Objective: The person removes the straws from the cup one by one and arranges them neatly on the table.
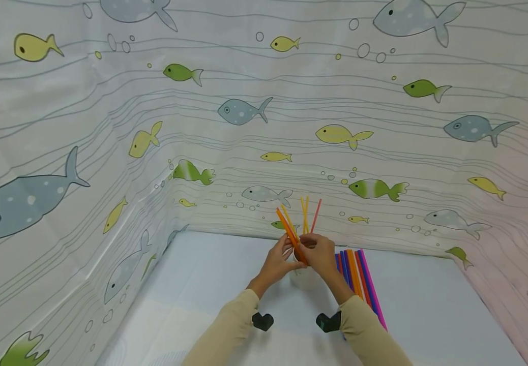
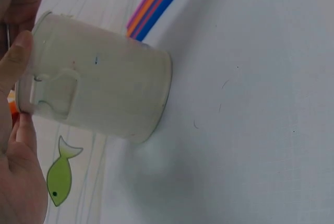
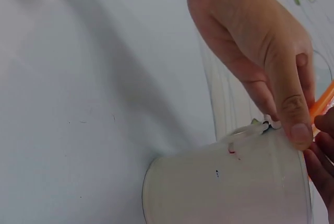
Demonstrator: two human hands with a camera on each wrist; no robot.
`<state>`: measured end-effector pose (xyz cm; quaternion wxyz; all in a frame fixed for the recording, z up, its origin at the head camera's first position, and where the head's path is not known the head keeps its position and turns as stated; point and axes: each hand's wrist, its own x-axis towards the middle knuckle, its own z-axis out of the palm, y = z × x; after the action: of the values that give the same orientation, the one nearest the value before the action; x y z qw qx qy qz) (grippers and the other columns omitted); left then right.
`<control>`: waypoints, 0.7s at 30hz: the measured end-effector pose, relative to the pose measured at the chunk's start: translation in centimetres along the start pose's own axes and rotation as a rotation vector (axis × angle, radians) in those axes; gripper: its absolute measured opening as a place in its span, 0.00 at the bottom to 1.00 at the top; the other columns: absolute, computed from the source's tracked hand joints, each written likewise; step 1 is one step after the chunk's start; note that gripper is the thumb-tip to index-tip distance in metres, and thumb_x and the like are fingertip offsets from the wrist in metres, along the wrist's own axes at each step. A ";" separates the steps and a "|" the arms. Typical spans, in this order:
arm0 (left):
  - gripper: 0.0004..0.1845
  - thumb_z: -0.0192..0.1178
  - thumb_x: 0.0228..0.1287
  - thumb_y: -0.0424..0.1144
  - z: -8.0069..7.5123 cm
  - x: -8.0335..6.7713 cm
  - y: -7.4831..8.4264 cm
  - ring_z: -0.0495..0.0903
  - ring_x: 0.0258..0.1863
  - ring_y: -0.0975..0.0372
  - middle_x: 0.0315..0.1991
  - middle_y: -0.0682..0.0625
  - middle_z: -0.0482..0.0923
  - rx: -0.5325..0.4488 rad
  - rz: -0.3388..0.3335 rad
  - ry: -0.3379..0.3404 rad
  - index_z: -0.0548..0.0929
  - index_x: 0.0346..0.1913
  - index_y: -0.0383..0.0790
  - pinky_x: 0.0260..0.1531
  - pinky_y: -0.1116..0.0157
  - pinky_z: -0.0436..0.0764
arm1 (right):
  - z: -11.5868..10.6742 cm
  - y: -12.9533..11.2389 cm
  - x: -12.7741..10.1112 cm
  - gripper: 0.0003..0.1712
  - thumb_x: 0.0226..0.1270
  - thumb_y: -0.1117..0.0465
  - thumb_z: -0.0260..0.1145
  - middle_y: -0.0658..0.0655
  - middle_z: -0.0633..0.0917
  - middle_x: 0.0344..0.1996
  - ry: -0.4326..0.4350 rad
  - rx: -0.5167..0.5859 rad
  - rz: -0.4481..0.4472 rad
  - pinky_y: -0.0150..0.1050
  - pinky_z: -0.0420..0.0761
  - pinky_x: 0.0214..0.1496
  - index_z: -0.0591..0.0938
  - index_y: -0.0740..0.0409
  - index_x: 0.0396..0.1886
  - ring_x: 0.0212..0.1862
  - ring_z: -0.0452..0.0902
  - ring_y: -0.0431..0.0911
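Observation:
In the head view a pale mug (image 1: pixel 305 278) stands upright on the table, both hands meeting over its rim. A few orange straws (image 1: pixel 288 226) slant up to the left between them. My left hand (image 1: pixel 276 262) holds these straws from the left, its thumb at the rim. From the right, my right hand (image 1: pixel 320 254) pinches them with its fingertips and hides part of the opening. Behind the fingers rise thin yellow straws (image 1: pixel 306 213) and a pinkish-red straw (image 1: pixel 316 214). The right wrist view shows an orange straw (image 3: pixel 322 101) between the hands.
Right of the mug lies a row of blue, red, orange and magenta straws (image 1: pixel 357 277), partly under the right forearm. A fish-patterned curtain (image 1: pixel 245 168) surrounds the white table (image 1: pixel 429 305) at the back and sides. Small dark devices sit at both wrists.

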<state>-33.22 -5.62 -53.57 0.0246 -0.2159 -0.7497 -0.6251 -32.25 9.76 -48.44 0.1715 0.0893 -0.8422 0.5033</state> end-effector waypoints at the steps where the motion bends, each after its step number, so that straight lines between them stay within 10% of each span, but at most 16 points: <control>1: 0.54 0.76 0.47 0.43 0.0 0.0 0.0 0.70 0.64 0.58 0.64 0.51 0.69 0.001 0.002 -0.002 0.56 0.75 0.47 0.60 0.66 0.72 | 0.1 0.0 -0.1 0.12 0.57 0.67 0.74 0.56 0.88 0.33 -0.004 0.000 0.003 0.43 0.86 0.42 0.87 0.65 0.42 0.37 0.85 0.49; 21: 0.53 0.76 0.49 0.36 -0.1 0.1 0.1 0.69 0.65 0.57 0.66 0.48 0.68 -0.012 0.003 -0.002 0.55 0.75 0.44 0.61 0.65 0.71 | 1.1 0.3 -0.4 0.14 0.57 0.68 0.74 0.55 0.87 0.34 -0.043 -0.018 0.019 0.39 0.86 0.40 0.87 0.63 0.44 0.36 0.83 0.47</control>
<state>-33.27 -5.67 -53.41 0.0233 -0.2180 -0.7455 -0.6294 -32.19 8.96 -49.29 0.1495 0.0907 -0.8510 0.4953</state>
